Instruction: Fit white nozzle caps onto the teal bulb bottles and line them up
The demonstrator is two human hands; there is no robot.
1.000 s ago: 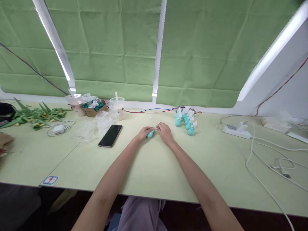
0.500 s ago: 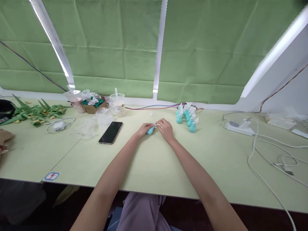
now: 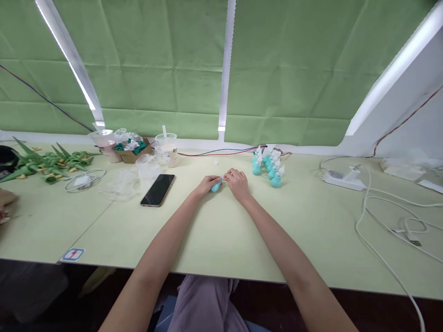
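Note:
My left hand (image 3: 208,183) is closed around a small turquoise bulb-shaped piece (image 3: 216,186), which lies tilted between my two hands just above the table. At the narrow end of the piece, the fingers of my right hand (image 3: 237,182) are pinched together on its whitish tip, mostly hidden by the fingertips. To the right of my hands stand several similar turquoise bulbs with white pointed tops (image 3: 276,180), upright in loose rows. A tiny white bit (image 3: 217,162) lies on the table beyond my hands.
Left of my hands lie a black phone (image 3: 158,190) and crumpled clear plastic (image 3: 126,183). Behind are a drink cup (image 3: 170,154) and a cardboard box (image 3: 131,156). Green plant-like pieces (image 3: 51,166) lie far left. A power strip (image 3: 344,180) and white cables (image 3: 372,216) occupy the right.
The camera view has shifted slightly. Both hands keep nearly the same hold on the turquoise piece, with only a slight change in the right fingers.

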